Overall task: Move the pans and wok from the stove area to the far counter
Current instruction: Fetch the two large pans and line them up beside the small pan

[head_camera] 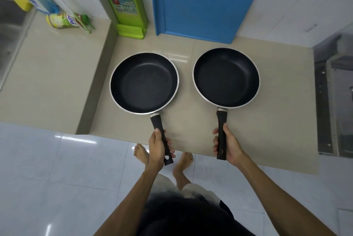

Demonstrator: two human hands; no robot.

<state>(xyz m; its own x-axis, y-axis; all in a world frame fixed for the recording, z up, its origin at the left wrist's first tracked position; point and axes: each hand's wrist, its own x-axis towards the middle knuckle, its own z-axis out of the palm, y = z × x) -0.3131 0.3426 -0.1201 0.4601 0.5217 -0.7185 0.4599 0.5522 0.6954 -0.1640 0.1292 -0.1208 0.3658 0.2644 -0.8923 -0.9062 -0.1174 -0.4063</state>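
Note:
Two black non-stick frying pans with silver rims are side by side over the beige counter (277, 121). My left hand (157, 146) grips the black handle of the left pan (144, 83). My right hand (228, 144) grips the handle of the right pan (226, 77). Both handles point back toward me, past the counter's front edge. Whether the pans rest on the counter or hover just above it cannot be told. No wok is in view.
A blue cutting board (200, 8) leans on the tiled wall behind the pans, beside a green knife block (127, 8). Bottles (63, 20) and a steel sink (9, 25) are at far left. A steel stove edge (328, 102) lies at right.

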